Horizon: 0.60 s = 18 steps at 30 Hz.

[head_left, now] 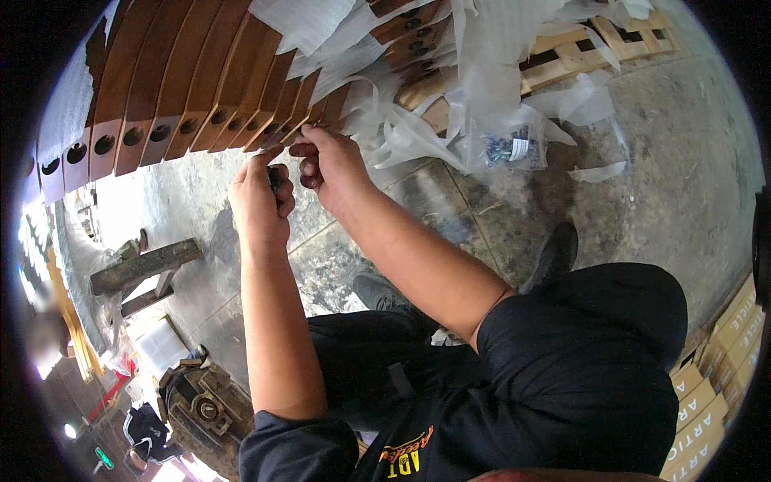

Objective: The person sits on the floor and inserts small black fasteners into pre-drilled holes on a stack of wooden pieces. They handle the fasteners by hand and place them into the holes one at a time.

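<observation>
A row of brown wooden parts (173, 88) stands side by side at the upper left, each with a round hole near its lower end. My left hand (261, 193) is curled closed just below the row, around small dark pieces that show between the fingers. Beside it, my right hand (336, 165) has its thumb and forefinger brought together at the lower end of one wooden part. Its other fingers are bent in. Whatever lies between the right fingertips is too small to make out.
Torn white foam wrap (426, 120) hangs over the parts and trails onto the concrete floor. A clear plastic bag (507, 149) of small dark pieces lies right of my hands, near a wooden pallet (594, 52). A low wooden stand (144, 267) is at left; cardboard boxes (695, 430) are at lower right.
</observation>
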{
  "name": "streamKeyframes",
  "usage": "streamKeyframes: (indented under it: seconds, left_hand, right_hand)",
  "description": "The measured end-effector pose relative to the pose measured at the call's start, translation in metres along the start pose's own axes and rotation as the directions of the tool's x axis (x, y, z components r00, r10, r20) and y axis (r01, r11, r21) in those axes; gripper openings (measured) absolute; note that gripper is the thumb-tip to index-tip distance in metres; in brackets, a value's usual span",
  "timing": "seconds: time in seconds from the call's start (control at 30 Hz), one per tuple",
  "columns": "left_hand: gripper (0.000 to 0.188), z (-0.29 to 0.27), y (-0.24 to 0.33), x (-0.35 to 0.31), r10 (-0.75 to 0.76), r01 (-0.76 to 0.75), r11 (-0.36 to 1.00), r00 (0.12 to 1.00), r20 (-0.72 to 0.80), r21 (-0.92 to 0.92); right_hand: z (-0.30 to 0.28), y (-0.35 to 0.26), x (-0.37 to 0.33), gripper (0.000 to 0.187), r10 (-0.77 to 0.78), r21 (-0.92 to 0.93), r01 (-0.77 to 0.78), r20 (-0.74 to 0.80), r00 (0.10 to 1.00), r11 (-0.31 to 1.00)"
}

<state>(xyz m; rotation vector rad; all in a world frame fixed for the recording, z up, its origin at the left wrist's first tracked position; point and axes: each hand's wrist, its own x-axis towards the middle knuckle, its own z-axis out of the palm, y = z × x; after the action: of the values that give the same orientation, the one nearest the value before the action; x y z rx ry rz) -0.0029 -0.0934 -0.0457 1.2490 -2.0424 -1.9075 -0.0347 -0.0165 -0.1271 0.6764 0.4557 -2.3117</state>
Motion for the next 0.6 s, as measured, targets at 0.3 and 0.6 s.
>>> streamKeyframes:
  seconds: [0.3, 0.6]
  left_hand:
    - [0.031, -0.004, 0.001, 0.001, -0.028, 0.029, 0.998, 0.999, 0.016, -0.058]
    - [0.026, -0.007, 0.003, 0.000, -0.003, 0.006, 0.996, 1.000, 0.029, -0.087]
  right_hand:
    - [-0.004, 0.004, 0.008, 0.032, 0.075, 0.240, -0.109, 0.147, 0.986, 0.965]
    - [0.001, 0.004, 0.006, 0.026, 0.084, 0.228, -0.098, 0.071, 0.994, 0.969]
